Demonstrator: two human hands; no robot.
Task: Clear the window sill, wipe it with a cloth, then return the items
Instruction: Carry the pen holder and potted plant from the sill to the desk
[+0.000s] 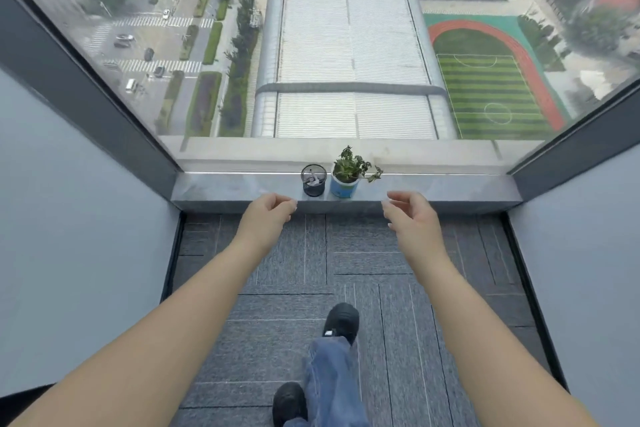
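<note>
Flanking pen cup and potted plant on sill | left hand, right hand apparently empty, half-curled

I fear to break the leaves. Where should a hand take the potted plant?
Take the potted plant by its blue pot wall, below the rim, coming from the front right: leaves trail over the right rim, and the pen holder stands close on the left.

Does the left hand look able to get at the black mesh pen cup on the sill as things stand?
Probably yes. The left hand is empty, just short of the window sill, and nothing lies between it and the black mesh pen cup; the potted plant stands on the far side.
</note>
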